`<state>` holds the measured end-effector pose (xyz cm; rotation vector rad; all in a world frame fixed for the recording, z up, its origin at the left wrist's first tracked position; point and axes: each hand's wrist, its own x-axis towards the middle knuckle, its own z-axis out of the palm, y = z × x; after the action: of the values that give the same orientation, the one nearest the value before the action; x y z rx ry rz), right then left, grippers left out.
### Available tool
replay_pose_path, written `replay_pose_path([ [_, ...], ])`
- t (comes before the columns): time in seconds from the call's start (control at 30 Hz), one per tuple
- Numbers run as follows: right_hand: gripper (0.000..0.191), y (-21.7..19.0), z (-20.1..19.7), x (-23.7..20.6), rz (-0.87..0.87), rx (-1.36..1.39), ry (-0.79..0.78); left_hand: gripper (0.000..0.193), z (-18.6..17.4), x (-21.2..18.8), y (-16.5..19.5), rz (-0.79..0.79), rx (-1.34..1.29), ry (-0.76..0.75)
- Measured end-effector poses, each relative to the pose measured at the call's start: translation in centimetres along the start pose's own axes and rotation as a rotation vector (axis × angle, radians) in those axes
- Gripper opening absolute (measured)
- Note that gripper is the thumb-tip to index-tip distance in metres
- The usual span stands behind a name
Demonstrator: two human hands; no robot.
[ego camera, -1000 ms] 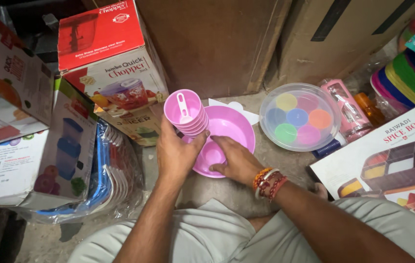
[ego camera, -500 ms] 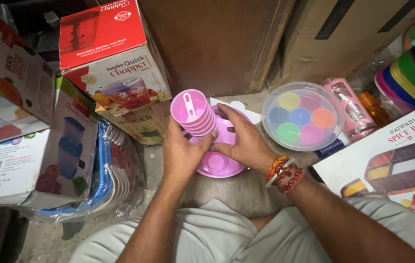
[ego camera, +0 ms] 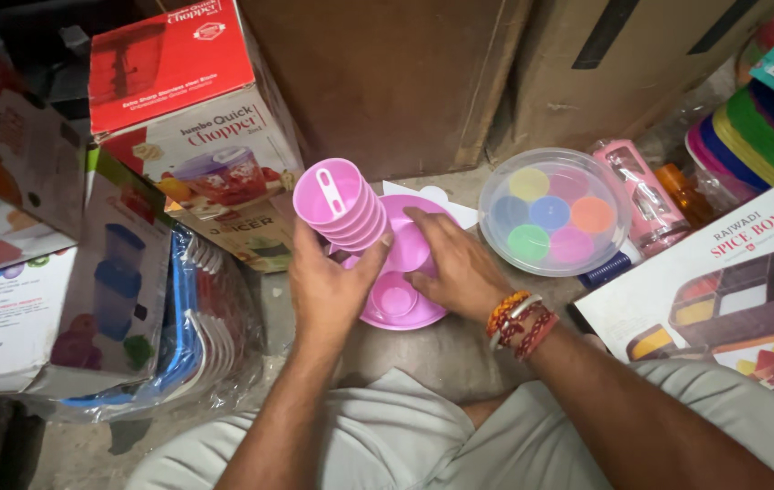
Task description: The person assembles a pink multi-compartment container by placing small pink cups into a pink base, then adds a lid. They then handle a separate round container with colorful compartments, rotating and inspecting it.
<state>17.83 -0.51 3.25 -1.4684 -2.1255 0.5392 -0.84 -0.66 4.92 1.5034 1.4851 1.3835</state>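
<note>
Pink plastic cups [ego camera: 342, 204], nested in a tilted stack, sit clasped by their sides in the left hand [ego camera: 328, 286]. The right hand [ego camera: 455, 268] presses flat, fingers spread, inside a pink tray [ego camera: 387, 304] on the floor. Both look light, stiff, smooth; a side grip suits.

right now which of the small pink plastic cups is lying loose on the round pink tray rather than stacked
The single small pink cup sitting alone on the round pink tray, nearest the person; the others are nested in the stack gripped by the left hand.
</note>
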Motion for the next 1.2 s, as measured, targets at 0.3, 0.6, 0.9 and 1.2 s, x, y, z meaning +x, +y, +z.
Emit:
replay_pose_path([
  [0.3,0.082,3.2,2.0,0.0,0.04,-0.083,-0.207,0.08,-0.1,0.0,-0.4,-0.012,0.089,-0.014],
  [0.6,0.072,3.4,3.1,0.3,0.029,0.03,-0.404,0.079,-0.3,0.2,-1.3,-0.033,0.154,-0.02],
  [0.9,0.072,2.5,1.7,1.0,-0.072,0.152,-0.141,0.078,0.1,0.1,-2.7,-0.03,0.124,-0.077],
  [1.2,0.081,-0.9,0.6,1.1,-0.109,0.398,0.068,0.079,0.9,-0.5,-2.7,-0.054,-0.075,-0.163],
])
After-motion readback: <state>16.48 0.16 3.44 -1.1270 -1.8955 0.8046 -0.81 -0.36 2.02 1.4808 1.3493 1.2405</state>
